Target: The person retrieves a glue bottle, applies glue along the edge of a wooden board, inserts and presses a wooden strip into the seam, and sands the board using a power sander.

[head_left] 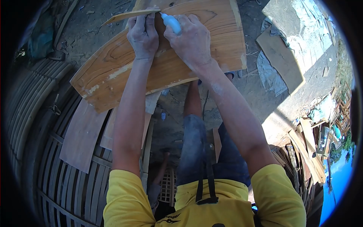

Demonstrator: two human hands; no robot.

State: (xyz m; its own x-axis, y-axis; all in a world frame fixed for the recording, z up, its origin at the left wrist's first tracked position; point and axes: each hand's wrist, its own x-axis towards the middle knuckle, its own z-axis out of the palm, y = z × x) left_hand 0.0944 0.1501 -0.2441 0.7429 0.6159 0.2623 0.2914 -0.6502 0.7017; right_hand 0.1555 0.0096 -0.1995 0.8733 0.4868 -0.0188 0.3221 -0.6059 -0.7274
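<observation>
A wide wooden panel [223,45] with dark grain and pale filler patches lies in front of me. My left hand [143,36] is closed on a thin curved wood strip [126,16], held over the panel near its far edge. Just to the right, my right hand [191,39] wraps round a small light-blue bottle [172,24]. The bottle's narrow tip points up and left and is at the right end of the strip. Whether anything is coming out of the tip is too small to tell.
Slatted wood [68,189] and a loose thin board [83,136] are at the left. A brown sheet [281,60] lies on the ground at the right, beside scrap wood [308,151]. Below the panel stands a small bottle [163,115]. Part of another person [160,174] shows at the bottom.
</observation>
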